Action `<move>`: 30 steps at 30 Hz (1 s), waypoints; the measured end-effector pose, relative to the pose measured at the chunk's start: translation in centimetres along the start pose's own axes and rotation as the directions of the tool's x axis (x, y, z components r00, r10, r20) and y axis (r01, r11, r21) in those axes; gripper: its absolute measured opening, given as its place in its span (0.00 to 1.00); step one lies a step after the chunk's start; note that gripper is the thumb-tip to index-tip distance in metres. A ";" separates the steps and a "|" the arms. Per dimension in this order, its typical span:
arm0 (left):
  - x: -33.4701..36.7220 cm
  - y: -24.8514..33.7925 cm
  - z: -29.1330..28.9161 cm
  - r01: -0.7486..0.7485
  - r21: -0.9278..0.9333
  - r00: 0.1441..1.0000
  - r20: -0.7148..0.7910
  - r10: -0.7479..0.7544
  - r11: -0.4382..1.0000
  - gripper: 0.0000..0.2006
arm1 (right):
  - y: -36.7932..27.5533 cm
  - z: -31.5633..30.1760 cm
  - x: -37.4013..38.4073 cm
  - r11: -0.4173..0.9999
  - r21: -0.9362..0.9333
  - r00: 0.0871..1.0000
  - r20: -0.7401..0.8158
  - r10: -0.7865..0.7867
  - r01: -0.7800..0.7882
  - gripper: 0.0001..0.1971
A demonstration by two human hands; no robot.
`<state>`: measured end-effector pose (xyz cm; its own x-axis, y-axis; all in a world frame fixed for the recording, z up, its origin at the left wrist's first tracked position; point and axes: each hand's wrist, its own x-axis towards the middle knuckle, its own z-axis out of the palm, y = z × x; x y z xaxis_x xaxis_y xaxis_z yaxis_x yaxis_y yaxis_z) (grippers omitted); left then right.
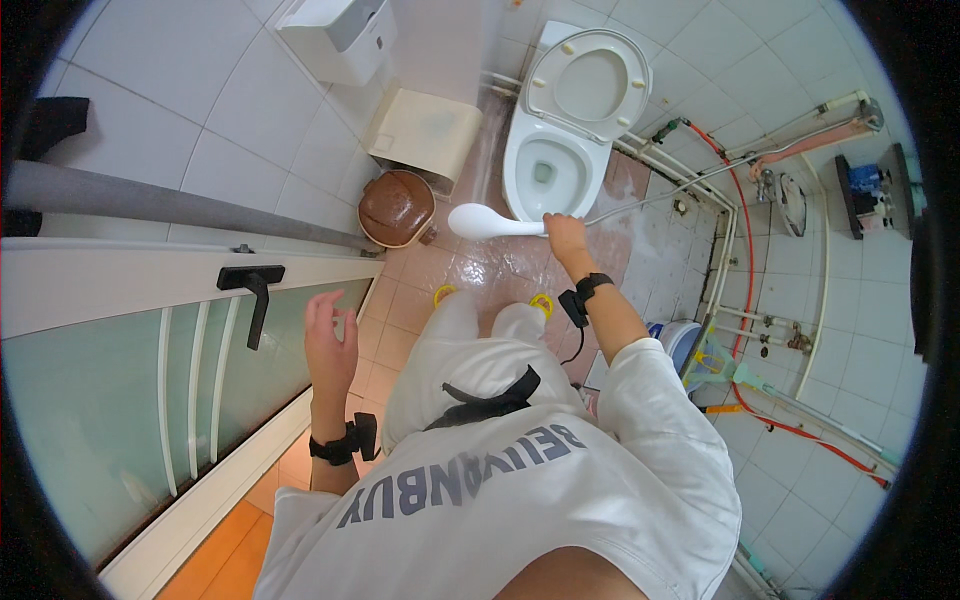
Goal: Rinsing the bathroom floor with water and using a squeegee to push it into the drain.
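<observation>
My right hand (567, 243) is wrapped round the handle of a white shower head (485, 222), held level over the wet floor in front of the toilet. Its grey hose (668, 192) runs off to the right wall. The face of the shower head is turned away, so I cannot tell whether water comes out. Beyond it stands the white toilet (553, 175), with lid and seat (590, 84) raised. My left hand (330, 335) is raised beside the door with its fingers apart, holding nothing. Nearest to it is the black door handle (253, 290); a gap lies between them.
A brown lidded bin (397, 207) and a cream box (425, 135) stand by the left wall. The frosted glass door (130, 400) takes up the left. Pipes and a red hose (747, 235) line the right wall, above a bucket (677, 345). Pink floor tiles (470, 275) look wet.
</observation>
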<state>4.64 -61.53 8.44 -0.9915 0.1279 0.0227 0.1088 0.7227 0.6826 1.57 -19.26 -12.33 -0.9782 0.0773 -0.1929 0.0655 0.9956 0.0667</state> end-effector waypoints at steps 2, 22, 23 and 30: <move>0.0 0.1 0.0 0.012 -0.004 1.000 -0.001 -0.012 1.000 0.15 | -0.4 -0.8 0.1 0.999 0.016 0.997 0.062 0.041 -0.042 0.06; -0.3 0.7 0.3 0.017 0.014 1.000 -0.005 -0.017 1.000 0.14 | 1.8 2.1 -0.6 0.992 0.075 0.995 0.012 0.100 -0.101 0.07; -0.4 0.6 0.3 0.019 0.016 1.000 -0.003 -0.019 1.000 0.14 | 2.0 2.0 -0.6 0.986 0.093 0.991 0.018 0.134 -0.135 0.07; -0.2 1.1 0.7 0.015 0.012 1.000 0.010 -0.015 1.000 0.14 | 3.4 2.3 -1.5 0.994 0.068 0.997 0.004 0.081 -0.081 0.08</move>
<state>5.00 -60.29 8.65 -0.9923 0.1237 0.0053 0.0950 0.7324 0.6742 3.75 -15.89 -14.11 -0.9687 0.1582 -0.1912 0.1582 0.9873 0.0155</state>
